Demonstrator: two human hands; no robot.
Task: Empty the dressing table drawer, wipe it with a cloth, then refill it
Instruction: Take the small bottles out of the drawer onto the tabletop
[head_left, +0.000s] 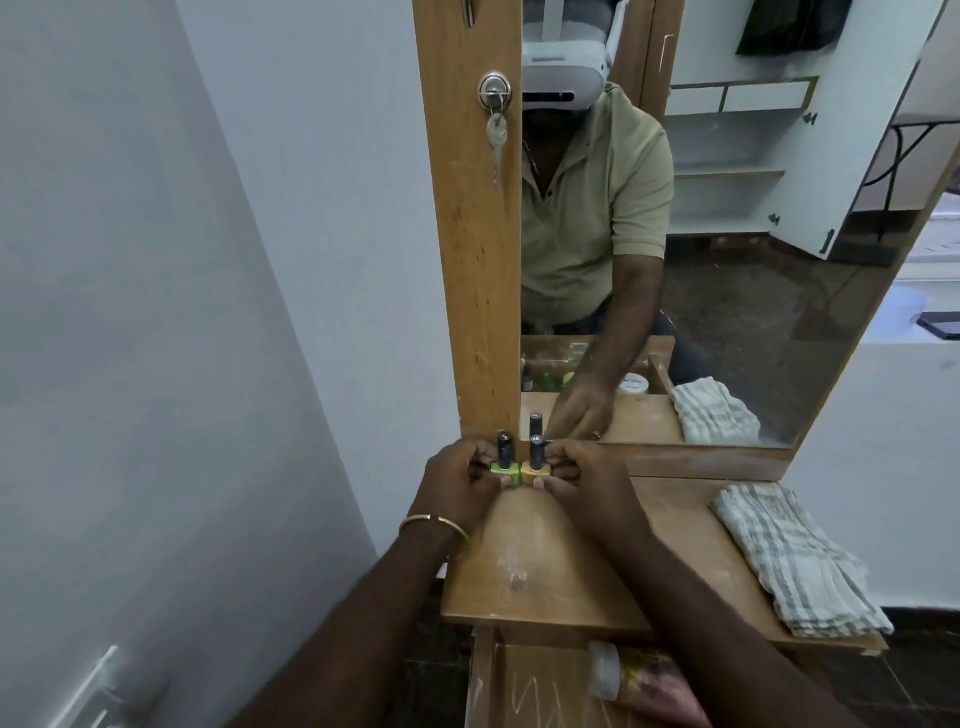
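Green nail-polish bottle (141, 466) pinched by L hand (457, 480), upright on tabletop (545, 571). Orange bottle (536, 469) pinched by R hand (587, 478); bottles touching.

The wooden dressing table top (540, 571) bears two nail-polish bottles (519, 460) and a folded checked cloth (789, 561).

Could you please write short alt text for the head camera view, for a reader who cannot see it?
Two hands set two small bottles side by side at the back of a wooden dressing table, by the mirror: the left hand holds a green bottle, the right hand an orange bottle. A folded checked cloth lies to the right; the open drawer is below.
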